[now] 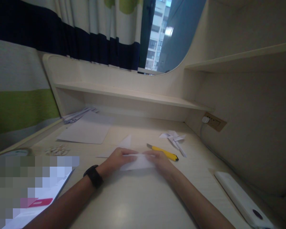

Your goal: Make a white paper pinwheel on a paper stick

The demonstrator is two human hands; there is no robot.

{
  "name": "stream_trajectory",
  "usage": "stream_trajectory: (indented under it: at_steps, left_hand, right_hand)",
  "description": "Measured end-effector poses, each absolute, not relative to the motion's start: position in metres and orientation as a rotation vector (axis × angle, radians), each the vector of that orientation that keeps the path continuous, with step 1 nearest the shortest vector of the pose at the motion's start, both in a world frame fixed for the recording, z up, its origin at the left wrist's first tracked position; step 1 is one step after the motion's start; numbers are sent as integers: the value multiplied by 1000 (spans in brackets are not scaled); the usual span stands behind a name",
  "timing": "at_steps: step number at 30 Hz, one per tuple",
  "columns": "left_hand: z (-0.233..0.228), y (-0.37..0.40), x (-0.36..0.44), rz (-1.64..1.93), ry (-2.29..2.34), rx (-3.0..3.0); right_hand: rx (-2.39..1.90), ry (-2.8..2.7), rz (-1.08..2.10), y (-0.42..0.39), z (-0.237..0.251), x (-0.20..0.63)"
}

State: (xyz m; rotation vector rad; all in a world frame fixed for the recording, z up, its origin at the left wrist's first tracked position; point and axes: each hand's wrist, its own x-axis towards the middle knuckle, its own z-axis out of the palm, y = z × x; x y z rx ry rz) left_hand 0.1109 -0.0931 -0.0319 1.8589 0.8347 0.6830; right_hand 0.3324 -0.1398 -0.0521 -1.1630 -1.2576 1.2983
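Note:
Between my hands lies a white sheet of paper (139, 163), its upper edge folded over, just above the desk. My left hand (120, 159), with a dark watch on the wrist, is closed on the paper's left side. The right side of it is pinched by my right hand (158, 159), whose fingertips meet near the middle of the fold. Behind my left hand lies another piece of white paper (125, 143) with a pointed corner. A yellow utility knife (165, 153) rests just beyond my right hand. Farther back is a white paper pinwheel (173, 138) with a paper stick.
A stack of white paper (88, 128) lies at the back left, near a small pile of pale bits (57, 150). A partly blurred screen (40, 202) is at the lower left. On the right are a long white device (240, 197) and a cable plugged into a wall socket (215, 121).

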Motion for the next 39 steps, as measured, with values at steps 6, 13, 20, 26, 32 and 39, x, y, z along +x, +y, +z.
stream_trajectory:
  at_steps: [6, 13, 20, 26, 32, 39]
  left_hand:
    - [-32, -93, 110, 627, 883, 1903]
    - [-25, -93, 108, 709, 804, 1853]
    - [-31, -92, 104, 637, 688, 1795]
    - [-28, -95, 107, 605, 719, 1826]
    - [-31, -91, 110, 669, 797, 1926]
    - [-31, -94, 112, 666, 789, 1987]
  right_hand:
    - [-1241, -1309, 1278, -143, -46, 330]
    - [-1243, -1294, 1265, -145, -39, 332]
    - [-1174, -1135, 1407, -144, -40, 328]
    - [-1171, -1156, 1403, -143, -47, 331]
    - [-1058, -1161, 1496, -142, -53, 332]
    - [-1162, -1250, 1444, -142, -51, 328]
